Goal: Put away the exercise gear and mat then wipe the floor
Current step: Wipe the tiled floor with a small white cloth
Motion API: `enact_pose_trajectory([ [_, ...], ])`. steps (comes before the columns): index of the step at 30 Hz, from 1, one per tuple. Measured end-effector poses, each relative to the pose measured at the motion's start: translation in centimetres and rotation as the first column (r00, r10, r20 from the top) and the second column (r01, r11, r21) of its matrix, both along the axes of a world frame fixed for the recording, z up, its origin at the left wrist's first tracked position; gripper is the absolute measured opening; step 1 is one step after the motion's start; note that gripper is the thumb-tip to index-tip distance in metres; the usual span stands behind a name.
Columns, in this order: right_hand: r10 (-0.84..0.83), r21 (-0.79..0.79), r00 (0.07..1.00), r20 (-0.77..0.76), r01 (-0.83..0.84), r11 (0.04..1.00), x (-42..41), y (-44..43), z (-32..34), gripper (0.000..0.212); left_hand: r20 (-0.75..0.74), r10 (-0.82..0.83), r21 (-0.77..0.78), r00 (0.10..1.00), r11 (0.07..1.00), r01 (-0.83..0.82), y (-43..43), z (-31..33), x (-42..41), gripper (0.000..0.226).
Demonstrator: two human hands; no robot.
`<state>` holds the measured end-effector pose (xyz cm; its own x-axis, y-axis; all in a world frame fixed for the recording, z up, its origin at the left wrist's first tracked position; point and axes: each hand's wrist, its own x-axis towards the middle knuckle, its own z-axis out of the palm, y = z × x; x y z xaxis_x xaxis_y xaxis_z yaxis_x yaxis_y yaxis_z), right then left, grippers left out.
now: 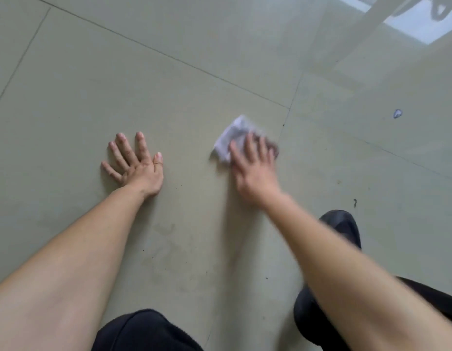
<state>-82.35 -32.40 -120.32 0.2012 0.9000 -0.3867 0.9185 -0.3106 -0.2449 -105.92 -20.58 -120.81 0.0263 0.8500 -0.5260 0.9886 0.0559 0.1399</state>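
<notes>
A small white cloth lies on the pale tiled floor near the middle of the view. My right hand presses on it with straight, spread fingers and is blurred by motion; the cloth's near part is hidden under the fingers. My left hand rests flat on the floor to the left, fingers spread, holding nothing. No mat or exercise gear is in view.
My black-clothed knee is at the bottom centre, my other leg and black shoe at the lower right. A small pale scrap and dark specks lie on the floor to the right. Window light reflects at the top right.
</notes>
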Motion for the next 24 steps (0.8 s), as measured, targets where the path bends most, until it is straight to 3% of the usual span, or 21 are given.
enact_pose_trajectory([
  [2,0.089,0.028,0.995,-0.051,-0.088,0.996,-4.8,-7.2,0.1,0.067,-0.010,-0.001,-0.035,1.000,0.999,0.001,0.1,0.6,0.0,0.066],
  [5,0.145,-0.079,0.987,-0.073,-0.150,0.986,-8.4,-12.8,0.6,0.068,-0.012,-0.005,-0.055,1.000,0.998,0.004,0.1,1.1,0.2,0.066],
  [7,0.184,-0.078,0.980,-0.070,-0.189,0.979,-7.9,-13.1,0.6,0.066,-0.008,0.004,-0.060,1.000,0.998,-0.005,0.2,1.2,0.5,0.066],
  [12,0.436,0.132,0.900,-0.010,-0.431,0.893,0.7,-7.1,-1.8,0.050,-0.035,0.026,-0.009,0.999,1.000,-0.026,-0.2,0.4,0.4,0.066],
  [20,0.150,-0.002,0.989,0.005,-0.150,0.989,17.4,11.7,-0.1,0.053,-0.127,0.092,0.035,0.988,0.995,-0.089,0.1,0.1,0.9,0.064],
  [24,0.092,-0.088,0.995,-0.022,-0.094,0.992,19.9,15.8,0.1,0.055,-0.250,0.203,-0.019,0.947,0.977,-0.214,0.6,2.6,5.4,0.068],
])
